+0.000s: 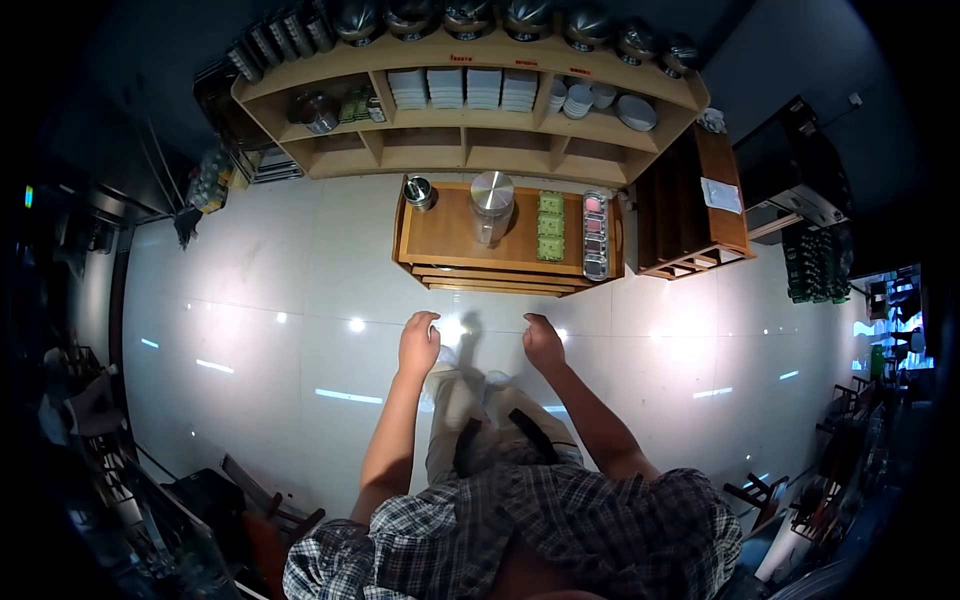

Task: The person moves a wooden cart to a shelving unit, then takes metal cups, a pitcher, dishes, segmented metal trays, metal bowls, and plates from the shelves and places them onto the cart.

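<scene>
My left hand is held out over the pale floor with nothing in it, its fingers bent inward and the thumb a little apart. Facing it, my right hand is also empty, fingers loosely bent. Both are short of the front edge of a low wooden cart. On the cart top stand a small metal canister at the left and a tall clear container with a round lid. Green patterned packs form a column to the right, beside a long clear tray with pink items inside.
Behind the cart, a wooden shelf unit holds stacked white dishes, bowls and a metal pot. Domed metal vessels line its top. A brown cabinet stands at the right; green bottles are beyond it.
</scene>
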`<state>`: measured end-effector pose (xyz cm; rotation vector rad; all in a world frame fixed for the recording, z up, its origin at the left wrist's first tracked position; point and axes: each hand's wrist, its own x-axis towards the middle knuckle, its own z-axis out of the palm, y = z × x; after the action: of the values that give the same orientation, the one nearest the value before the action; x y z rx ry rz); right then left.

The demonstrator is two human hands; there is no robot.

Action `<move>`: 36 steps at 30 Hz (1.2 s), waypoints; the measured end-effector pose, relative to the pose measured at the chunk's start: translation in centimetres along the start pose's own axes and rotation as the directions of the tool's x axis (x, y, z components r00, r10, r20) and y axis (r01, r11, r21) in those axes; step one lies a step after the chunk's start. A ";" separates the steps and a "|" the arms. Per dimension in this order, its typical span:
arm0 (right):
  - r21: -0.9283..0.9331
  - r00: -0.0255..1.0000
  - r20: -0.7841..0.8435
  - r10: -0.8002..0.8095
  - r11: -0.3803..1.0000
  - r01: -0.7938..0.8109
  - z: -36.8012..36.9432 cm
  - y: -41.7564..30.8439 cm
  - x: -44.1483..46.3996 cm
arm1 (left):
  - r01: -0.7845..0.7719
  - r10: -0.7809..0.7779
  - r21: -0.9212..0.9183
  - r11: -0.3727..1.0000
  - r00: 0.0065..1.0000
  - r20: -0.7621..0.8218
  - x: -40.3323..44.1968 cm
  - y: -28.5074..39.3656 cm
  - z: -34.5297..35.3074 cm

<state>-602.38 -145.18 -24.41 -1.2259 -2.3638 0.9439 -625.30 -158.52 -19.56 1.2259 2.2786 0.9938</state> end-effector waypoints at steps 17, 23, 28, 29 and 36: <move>0.295 0.919 0.059 0.389 0.873 -0.389 -8.2 3.1 -2.2 | -0.101 0.133 -0.126 0.987 0.952 0.277 4.5 5.4 5.1; 0.363 0.873 -0.268 0.407 0.882 -0.300 -14.3 12.2 -2.2 | -0.245 0.254 -0.066 0.967 0.915 0.315 9.0 14.4 12.9; 0.353 0.876 -0.279 0.394 0.890 -0.289 -22.9 20.9 -1.3 | -0.177 0.186 -0.057 0.983 0.936 0.299 10.4 22.1 23.0; 0.345 0.886 -0.263 0.383 0.894 -0.284 -24.6 22.3 -1.4 | -0.158 0.167 -0.054 0.986 0.939 0.300 10.3 23.7 25.0; 0.189 0.909 -0.147 0.391 0.913 -0.362 -36.0 31.0 -0.9 | -0.116 0.149 -0.127 0.985 0.944 0.296 8.5 34.4 33.1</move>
<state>-563.59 -118.25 -19.15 -1.6635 -1.9057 1.0563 -590.34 -125.01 -17.06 1.3942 1.9028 0.8900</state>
